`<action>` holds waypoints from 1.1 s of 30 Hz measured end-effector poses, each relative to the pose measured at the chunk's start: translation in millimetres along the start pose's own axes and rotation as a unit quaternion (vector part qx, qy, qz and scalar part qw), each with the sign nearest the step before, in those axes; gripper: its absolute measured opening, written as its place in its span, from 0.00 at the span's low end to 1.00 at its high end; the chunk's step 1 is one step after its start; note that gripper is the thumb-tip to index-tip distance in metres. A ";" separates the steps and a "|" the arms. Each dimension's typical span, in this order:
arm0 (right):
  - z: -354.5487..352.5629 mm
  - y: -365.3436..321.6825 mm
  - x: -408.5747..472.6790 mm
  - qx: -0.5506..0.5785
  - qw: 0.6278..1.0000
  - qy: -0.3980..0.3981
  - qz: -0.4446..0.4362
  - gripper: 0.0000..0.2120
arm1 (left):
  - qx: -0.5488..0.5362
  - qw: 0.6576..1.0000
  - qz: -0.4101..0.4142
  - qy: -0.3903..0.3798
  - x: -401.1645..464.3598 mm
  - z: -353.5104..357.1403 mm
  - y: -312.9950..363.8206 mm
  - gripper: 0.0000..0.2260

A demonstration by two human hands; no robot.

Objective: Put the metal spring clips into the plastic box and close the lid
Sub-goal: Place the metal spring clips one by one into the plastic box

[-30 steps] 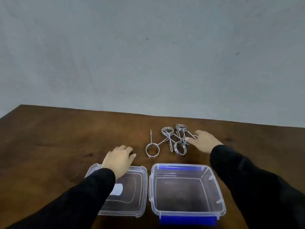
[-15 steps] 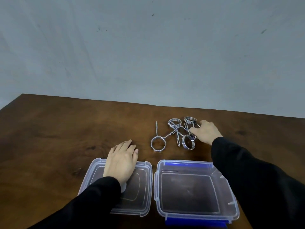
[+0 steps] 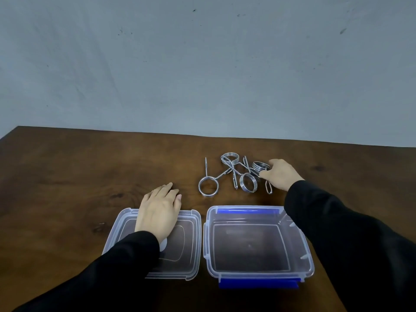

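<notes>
In the head view, the right hand [image 3: 281, 176] reaches over the far side of the open plastic box [image 3: 258, 244] to the cluster of metal spring clips [image 3: 238, 174] on the bench [image 3: 67, 176]. Its thumb and fingertips [image 3: 262, 174] are closed around the coil of the rightmost clip [image 3: 260, 165], which lies against that hand and appears to rest on the wood, not yet lifted. The other clips lie just to the left of that hand, overlapping one another; the leftmost one [image 3: 207, 186], with its round ring and upright prong, sits between the two hands. The left hand [image 3: 158, 210] lies flat, fingers together and relaxed, palm down on the clear lid [image 3: 189, 244], which sits beside the box, just left of it and detached; it holds nothing. The box, with blue latches at its far and near edges, is empty and sits below the right forearm. By my reading, the step in hand is the first pick-up. The next move calls for lifting the pinched clip free of its tangled neighbours, which may drag along, and drawing it back towards the body into the box.
</notes>
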State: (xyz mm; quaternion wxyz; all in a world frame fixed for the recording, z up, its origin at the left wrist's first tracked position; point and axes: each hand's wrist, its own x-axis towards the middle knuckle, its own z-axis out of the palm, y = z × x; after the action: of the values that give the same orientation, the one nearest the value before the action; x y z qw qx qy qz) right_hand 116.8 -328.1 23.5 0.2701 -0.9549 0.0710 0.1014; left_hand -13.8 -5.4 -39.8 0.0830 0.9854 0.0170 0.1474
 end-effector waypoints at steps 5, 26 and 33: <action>-27.7 -5.6 -24.5 0.115 0.982 0.115 -0.096 0.12 | -0.001 1.000 0.002 -0.004 -0.3 0.9 -0.4 0.22; 27.1 -7.3 -150.4 -0.227 0.884 -0.213 -0.348 0.30 | 0.000 1.000 0.008 0.001 -2.4 1.6 -0.4 0.16; 5.0 -17.2 -149.3 -0.154 0.890 -0.170 -0.393 0.23 | -0.006 1.000 0.007 -0.005 -1.2 1.8 -1.0 0.19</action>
State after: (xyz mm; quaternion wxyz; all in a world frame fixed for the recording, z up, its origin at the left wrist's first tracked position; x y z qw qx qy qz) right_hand -25.4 -298.8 62.6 0.1458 -0.9024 -0.3738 0.1569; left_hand -14.4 -4.8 -42.0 0.0880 0.9857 0.0085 0.1435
